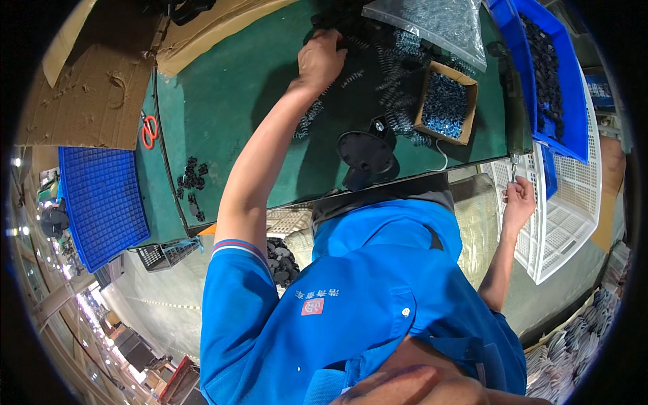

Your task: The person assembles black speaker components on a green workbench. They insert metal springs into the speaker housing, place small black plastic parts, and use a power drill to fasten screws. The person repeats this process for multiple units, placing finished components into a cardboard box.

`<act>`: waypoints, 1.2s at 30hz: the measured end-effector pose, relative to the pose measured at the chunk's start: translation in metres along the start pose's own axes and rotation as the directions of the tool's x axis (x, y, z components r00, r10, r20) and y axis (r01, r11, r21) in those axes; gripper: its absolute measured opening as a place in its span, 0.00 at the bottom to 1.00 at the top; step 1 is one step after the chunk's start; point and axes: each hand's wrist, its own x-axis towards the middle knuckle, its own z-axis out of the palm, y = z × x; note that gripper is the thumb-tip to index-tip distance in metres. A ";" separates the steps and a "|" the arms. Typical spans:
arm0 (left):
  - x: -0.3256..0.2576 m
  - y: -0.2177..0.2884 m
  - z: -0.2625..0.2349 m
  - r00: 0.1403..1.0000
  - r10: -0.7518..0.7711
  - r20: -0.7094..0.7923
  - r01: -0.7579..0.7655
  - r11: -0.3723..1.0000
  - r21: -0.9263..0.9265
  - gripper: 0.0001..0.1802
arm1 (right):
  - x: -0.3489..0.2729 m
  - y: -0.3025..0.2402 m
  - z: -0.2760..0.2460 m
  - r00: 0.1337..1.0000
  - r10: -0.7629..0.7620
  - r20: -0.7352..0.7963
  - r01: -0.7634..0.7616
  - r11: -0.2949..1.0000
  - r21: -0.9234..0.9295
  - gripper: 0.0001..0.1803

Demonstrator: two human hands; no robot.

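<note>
My left hand [320,62] reaches to the far side of the green worktop [223,135]. Its fingers curl down at a heap of black parts [344,23]; what they grip there is hidden in shadow. Off the right edge of the table, my right hand [519,201] closes round the lower end of a slim metal rod [514,167], fingertips pinched together. A black round-based plastic part [365,151] with a metal piece on top stands near the front edge, between my arms. Loose coil springs [395,84] lie scattered beyond it.
An open cardboard box [421,127] of small metal pieces stands right of the springs, below a clear plastic bag [439,23]. Blue [574,101] and white [570,233] crates stand at right. Red-handled scissors [149,131], small black parts [193,177] and a blue crate [104,202] are at left.
</note>
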 end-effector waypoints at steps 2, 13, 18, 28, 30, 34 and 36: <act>0.007 0.001 0.009 0.999 -0.036 0.020 0.035 0.999 0.026 0.18 | 0.002 0.008 -0.002 0.998 0.054 0.012 -0.056 0.987 0.154 0.13; -0.072 0.049 -0.050 0.970 -0.089 0.225 0.242 0.313 -0.918 0.16 | -0.006 -0.070 0.006 0.958 -0.280 -0.055 0.281 0.959 0.021 0.19; -0.104 0.076 -0.065 0.991 -0.013 0.133 0.133 0.188 -0.973 0.15 | -0.041 -0.153 0.083 0.796 -0.529 0.295 0.440 0.839 0.320 0.14; -0.150 0.086 -0.068 0.953 -0.049 0.300 0.289 0.455 -0.842 0.15 | -0.066 -0.177 0.160 0.415 -0.696 0.585 0.536 0.707 0.461 0.21; -0.153 0.086 -0.069 0.962 -0.080 0.260 0.257 0.589 -0.766 0.18 | -0.064 -0.169 0.156 0.498 -0.612 0.615 0.468 0.786 0.403 0.17; -0.143 0.074 -0.066 0.993 -0.112 -0.026 0.084 0.864 -0.496 0.23 | -0.053 -0.154 0.154 0.718 -0.383 0.581 0.113 0.888 0.446 0.13; -0.143 0.067 -0.049 0.999 -0.030 -0.028 0.018 0.933 -0.360 0.24 | -0.055 -0.157 0.160 0.768 -0.325 0.552 0.041 0.885 0.463 0.12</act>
